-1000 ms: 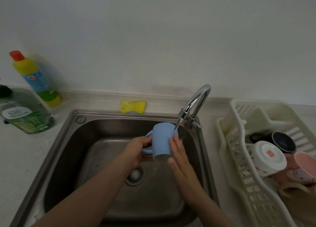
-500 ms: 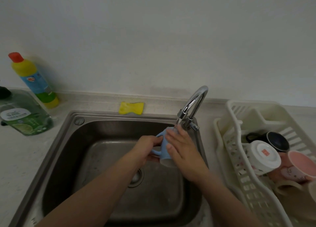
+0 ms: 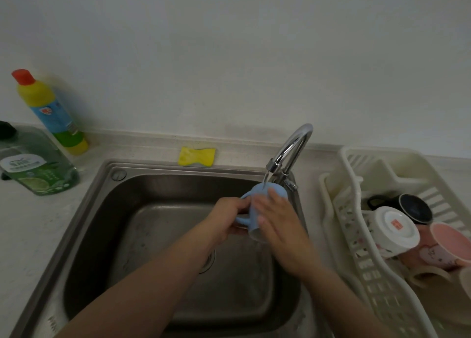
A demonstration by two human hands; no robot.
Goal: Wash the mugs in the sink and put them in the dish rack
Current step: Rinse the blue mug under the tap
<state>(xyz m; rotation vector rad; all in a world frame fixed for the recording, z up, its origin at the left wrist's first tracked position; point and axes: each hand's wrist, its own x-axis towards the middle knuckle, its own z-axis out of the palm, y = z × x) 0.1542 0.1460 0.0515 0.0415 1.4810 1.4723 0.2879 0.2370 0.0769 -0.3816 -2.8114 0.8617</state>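
A light blue mug [image 3: 265,193] is held over the stainless steel sink [image 3: 107,225], just right of the frame's centre and directly under the spout of the chrome faucet [image 3: 293,146]. A thin stream of water [image 3: 265,178] falls onto its upper end. The mug is tilted: its long axis runs from the closed base, up and toward the faucet, down to the open rim, which points toward the lower part of the frame. Its handle sticks out to the left.

The left hand [image 3: 225,221] grasps the mug at the handle, fingers curled around it. The right hand [image 3: 279,221] lies over the mug's right side with its fingers fairly straight and pressed flat against the wall of the mug; the motion blur there hides finer detail.

At the right of the frame a cream plastic dish rack [image 3: 356,238] stands just beside the sink. In it lie a black mug [image 3: 414,207], a white mug [image 3: 393,227] with a red mark on its base, and a pink mug [image 3: 448,247], all on their sides and close together.

On the counter at the upper left stands a yellow bottle with a red cap [image 3: 48,108], and just in front of it a green dish soap bottle [image 3: 38,167]. A yellow sponge [image 3: 196,156] lies behind the sink's back rim.
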